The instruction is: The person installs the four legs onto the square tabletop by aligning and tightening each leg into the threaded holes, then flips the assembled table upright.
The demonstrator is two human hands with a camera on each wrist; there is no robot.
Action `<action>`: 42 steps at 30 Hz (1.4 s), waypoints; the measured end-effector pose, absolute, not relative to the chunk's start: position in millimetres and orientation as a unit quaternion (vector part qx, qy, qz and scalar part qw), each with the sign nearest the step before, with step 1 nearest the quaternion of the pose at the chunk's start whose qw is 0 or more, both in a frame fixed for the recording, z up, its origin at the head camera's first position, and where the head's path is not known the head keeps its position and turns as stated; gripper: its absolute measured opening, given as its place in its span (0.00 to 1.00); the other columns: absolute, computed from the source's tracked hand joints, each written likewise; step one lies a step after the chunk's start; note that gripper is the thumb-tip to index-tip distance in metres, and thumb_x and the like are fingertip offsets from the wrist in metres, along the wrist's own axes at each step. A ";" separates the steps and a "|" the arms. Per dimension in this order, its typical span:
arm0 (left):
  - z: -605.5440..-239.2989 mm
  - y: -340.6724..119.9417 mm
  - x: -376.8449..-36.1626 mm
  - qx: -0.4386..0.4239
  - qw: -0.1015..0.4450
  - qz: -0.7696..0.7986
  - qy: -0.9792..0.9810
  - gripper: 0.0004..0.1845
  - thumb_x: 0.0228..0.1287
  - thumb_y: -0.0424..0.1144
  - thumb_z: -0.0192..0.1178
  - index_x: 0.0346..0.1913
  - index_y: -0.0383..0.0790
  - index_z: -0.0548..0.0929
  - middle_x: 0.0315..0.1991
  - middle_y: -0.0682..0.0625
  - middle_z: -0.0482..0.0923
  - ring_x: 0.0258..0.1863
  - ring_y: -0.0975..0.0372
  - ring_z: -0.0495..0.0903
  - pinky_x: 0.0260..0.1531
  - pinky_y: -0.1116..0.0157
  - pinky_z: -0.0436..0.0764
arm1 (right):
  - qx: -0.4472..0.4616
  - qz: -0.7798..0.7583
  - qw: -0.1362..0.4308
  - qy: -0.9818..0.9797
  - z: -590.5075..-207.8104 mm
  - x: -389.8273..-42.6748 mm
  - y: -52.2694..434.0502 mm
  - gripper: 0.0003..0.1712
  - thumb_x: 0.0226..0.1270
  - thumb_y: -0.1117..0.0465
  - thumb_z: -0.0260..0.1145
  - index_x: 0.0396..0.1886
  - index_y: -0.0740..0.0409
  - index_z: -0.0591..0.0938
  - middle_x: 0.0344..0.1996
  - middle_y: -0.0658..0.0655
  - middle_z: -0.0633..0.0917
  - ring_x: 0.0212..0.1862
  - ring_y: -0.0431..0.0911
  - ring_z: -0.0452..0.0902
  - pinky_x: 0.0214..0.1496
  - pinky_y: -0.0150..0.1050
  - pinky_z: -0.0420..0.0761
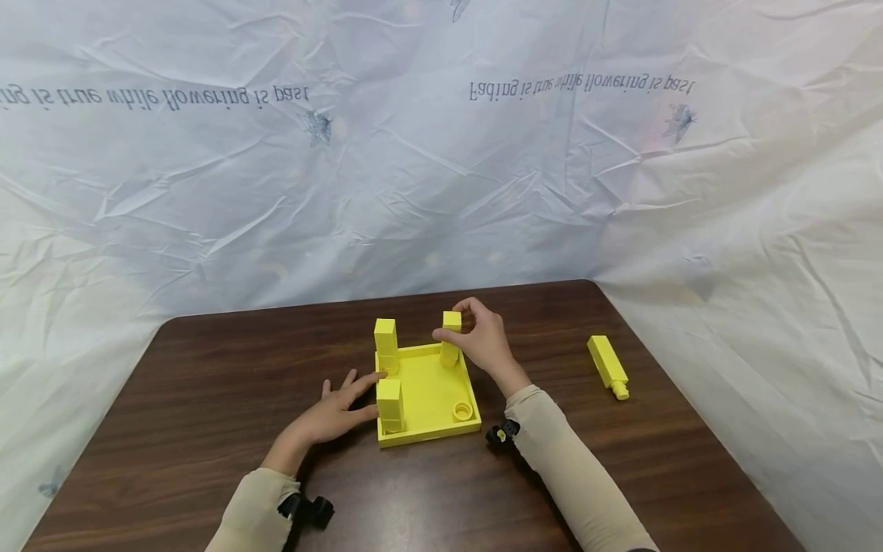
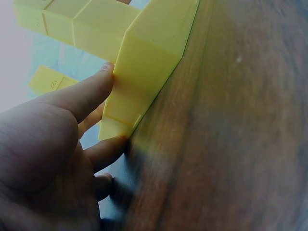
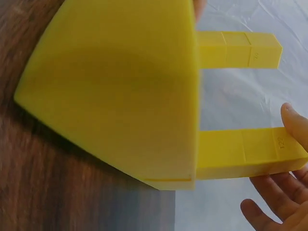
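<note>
yellow tray sits mid-bench with three legs upright. right hand pinches the far-right leg, seating it; left hand, fingers straight, braces the tray's left wall. spare leg lies well right.

A: The head view is evenly bright, soft shadows pooling just beside the yellow tray, the backdrop's edges bowed by the wide lens.

B: Both wrist views are dimmer; near that tray the wood blurs, its walls close and soft.
</note>
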State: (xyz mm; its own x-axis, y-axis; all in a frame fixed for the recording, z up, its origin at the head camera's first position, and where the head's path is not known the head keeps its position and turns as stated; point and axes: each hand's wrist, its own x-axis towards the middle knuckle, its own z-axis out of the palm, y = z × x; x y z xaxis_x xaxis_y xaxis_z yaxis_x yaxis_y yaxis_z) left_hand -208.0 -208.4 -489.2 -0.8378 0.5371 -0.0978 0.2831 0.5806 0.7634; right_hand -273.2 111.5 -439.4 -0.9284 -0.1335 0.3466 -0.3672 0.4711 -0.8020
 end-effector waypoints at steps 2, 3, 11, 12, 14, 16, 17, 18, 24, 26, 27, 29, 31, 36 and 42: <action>-489.0 -207.9 -208.0 0.235 0.162 0.395 0.873 0.39 0.81 0.55 0.57 0.86 0.49 0.57 0.84 0.38 0.54 0.84 0.39 0.33 0.71 0.33 0.17 | 0.147 0.475 0.109 -0.861 -437.9 -273.5 112.9 0.34 0.60 0.46 0.83 0.60 0.53 0.79 0.54 0.58 0.83 0.52 0.56 0.83 0.50 0.53 0.86; -488.9 -207.7 -208.0 0.235 0.162 0.396 0.873 0.39 0.81 0.55 0.58 0.86 0.49 0.57 0.84 0.38 0.54 0.84 0.39 0.33 0.71 0.33 0.17 | 0.147 0.467 0.102 -0.866 -437.1 -274.1 114.4 0.37 0.60 0.44 0.83 0.64 0.53 0.79 0.57 0.59 0.82 0.56 0.57 0.82 0.53 0.55 0.85; -489.2 -207.5 -208.7 0.237 0.160 0.393 0.874 0.39 0.81 0.55 0.57 0.86 0.48 0.57 0.84 0.38 0.53 0.84 0.38 0.33 0.71 0.32 0.17 | 0.238 0.568 -0.110 -0.780 -432.4 -302.7 141.4 0.42 0.70 0.60 0.77 0.80 0.52 0.69 0.75 0.61 0.73 0.77 0.58 0.67 0.72 0.58 0.75; -489.0 -207.3 -208.8 0.237 0.159 0.394 0.874 0.39 0.81 0.55 0.57 0.86 0.48 0.57 0.84 0.38 0.53 0.84 0.38 0.33 0.71 0.32 0.17 | 0.251 0.581 -0.145 -0.761 -433.0 -307.7 144.7 0.42 0.71 0.63 0.75 0.81 0.55 0.68 0.76 0.62 0.72 0.77 0.59 0.67 0.72 0.57 0.75; -488.9 -206.6 -208.4 0.238 0.159 0.393 0.874 0.39 0.81 0.55 0.58 0.86 0.48 0.57 0.84 0.37 0.53 0.83 0.38 0.33 0.71 0.32 0.18 | 0.271 0.594 -0.193 -0.732 -435.4 -315.5 150.1 0.41 0.73 0.69 0.72 0.81 0.60 0.66 0.77 0.64 0.71 0.76 0.59 0.68 0.70 0.54 0.78; -489.8 -205.6 -207.8 0.236 0.161 0.390 0.875 0.39 0.81 0.55 0.58 0.86 0.49 0.57 0.84 0.38 0.53 0.84 0.38 0.33 0.71 0.32 0.18 | 0.280 0.600 -0.210 -0.719 -438.6 -319.1 153.8 0.39 0.73 0.71 0.70 0.80 0.65 0.66 0.75 0.67 0.72 0.74 0.58 0.71 0.69 0.51 0.79; -490.4 -205.0 -207.4 0.236 0.162 0.389 0.876 0.39 0.81 0.55 0.58 0.85 0.49 0.57 0.84 0.38 0.53 0.84 0.38 0.33 0.71 0.32 0.18 | 0.280 0.604 -0.212 -0.716 -440.0 -319.8 155.0 0.38 0.73 0.71 0.70 0.80 0.66 0.67 0.74 0.69 0.73 0.73 0.58 0.73 0.69 0.51 0.79; -491.1 -204.6 -207.3 0.237 0.163 0.388 0.876 0.39 0.81 0.55 0.58 0.85 0.49 0.57 0.84 0.38 0.53 0.84 0.38 0.33 0.71 0.32 0.18 | 0.279 0.607 -0.211 -0.713 -441.2 -320.0 155.8 0.37 0.73 0.72 0.69 0.79 0.68 0.68 0.73 0.71 0.73 0.72 0.57 0.74 0.69 0.50 0.79; -494.8 -204.4 -207.8 0.235 0.166 0.388 0.876 0.39 0.81 0.55 0.57 0.86 0.49 0.57 0.84 0.39 0.53 0.84 0.39 0.33 0.71 0.32 0.18 | 0.275 0.613 -0.196 -0.715 -444.2 -320.2 157.3 0.34 0.71 0.72 0.72 0.74 0.69 0.72 0.70 0.78 0.73 0.69 0.57 0.78 0.67 0.50 0.81; -494.4 -204.5 -208.3 0.232 0.165 0.390 0.875 0.39 0.81 0.55 0.57 0.86 0.49 0.57 0.84 0.39 0.53 0.84 0.39 0.33 0.71 0.33 0.18 | 0.268 0.604 -0.178 -0.729 -443.3 -318.5 155.7 0.35 0.69 0.69 0.75 0.73 0.68 0.73 0.67 0.74 0.78 0.67 0.56 0.80 0.65 0.50 0.82; -493.9 -204.4 -208.5 0.232 0.165 0.390 0.876 0.39 0.81 0.56 0.57 0.86 0.50 0.57 0.84 0.39 0.53 0.84 0.39 0.33 0.72 0.33 0.18 | 0.264 0.599 -0.166 -0.738 -442.6 -317.1 154.6 0.35 0.69 0.68 0.76 0.73 0.67 0.74 0.64 0.71 0.80 0.65 0.56 0.81 0.63 0.50 0.83; -492.5 -204.2 -208.5 0.231 0.164 0.390 0.876 0.39 0.81 0.56 0.57 0.86 0.50 0.57 0.84 0.39 0.53 0.84 0.39 0.33 0.72 0.33 0.18 | 0.254 0.584 -0.138 -0.758 -441.1 -313.2 151.5 0.35 0.66 0.66 0.78 0.70 0.65 0.76 0.58 0.66 0.84 0.60 0.55 0.83 0.59 0.49 0.85; -491.2 -204.1 -208.3 0.233 0.164 0.390 0.876 0.39 0.81 0.56 0.58 0.86 0.49 0.57 0.84 0.38 0.53 0.84 0.38 0.33 0.71 0.32 0.18 | 0.244 0.574 -0.109 -0.774 -440.4 -309.0 147.8 0.33 0.64 0.65 0.81 0.67 0.62 0.79 0.52 0.60 0.86 0.53 0.54 0.85 0.54 0.48 0.86; -488.6 -205.0 -207.7 0.234 0.162 0.390 0.876 0.39 0.81 0.54 0.58 0.85 0.48 0.57 0.83 0.36 0.53 0.83 0.37 0.33 0.71 0.31 0.18 | 0.226 0.545 -0.030 -0.807 -439.8 -299.4 136.6 0.29 0.60 0.61 0.84 0.59 0.56 0.83 0.45 0.57 0.86 0.42 0.53 0.82 0.45 0.47 0.85; -486.6 -206.0 -207.1 0.235 0.159 0.393 0.875 0.38 0.81 0.53 0.58 0.85 0.48 0.58 0.83 0.36 0.53 0.83 0.37 0.32 0.70 0.31 0.18 | 0.192 0.513 0.043 -0.835 -441.4 -289.4 124.4 0.27 0.57 0.53 0.86 0.52 0.53 0.83 0.40 0.53 0.85 0.39 0.48 0.82 0.41 0.42 0.84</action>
